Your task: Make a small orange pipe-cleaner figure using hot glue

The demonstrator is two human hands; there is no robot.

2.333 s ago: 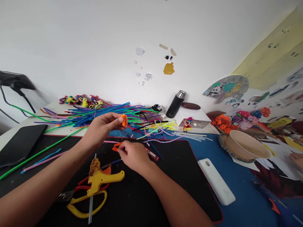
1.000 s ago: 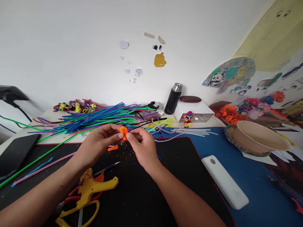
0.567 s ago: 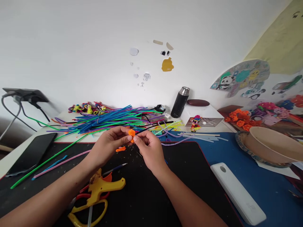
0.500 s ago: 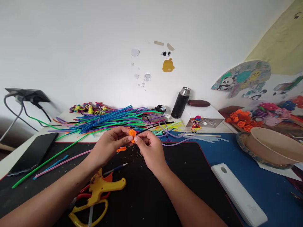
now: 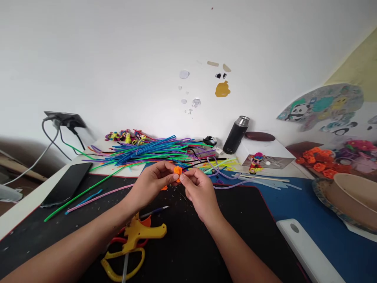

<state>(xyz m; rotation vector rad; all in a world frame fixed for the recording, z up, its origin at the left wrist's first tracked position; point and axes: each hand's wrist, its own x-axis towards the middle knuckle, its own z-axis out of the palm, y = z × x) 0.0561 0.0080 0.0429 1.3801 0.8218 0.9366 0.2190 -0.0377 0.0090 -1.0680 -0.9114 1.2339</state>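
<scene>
Your left hand (image 5: 151, 184) and right hand (image 5: 198, 188) meeting above the black mat (image 5: 188, 243), fingers of both pinched shut on a small fuzzy orange pipe-cleaner piece (image 5: 177, 171), yellow plastic glue gun (image 5: 138, 232) lying just below on the table.

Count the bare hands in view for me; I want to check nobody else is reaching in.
2. The left hand and the right hand meet above the black mat, both pinching a small orange piece. No other hands show.

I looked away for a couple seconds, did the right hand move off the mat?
Yes. The right hand rose from the black mat by the yellow glue gun to join the left hand on the orange piece.
</scene>
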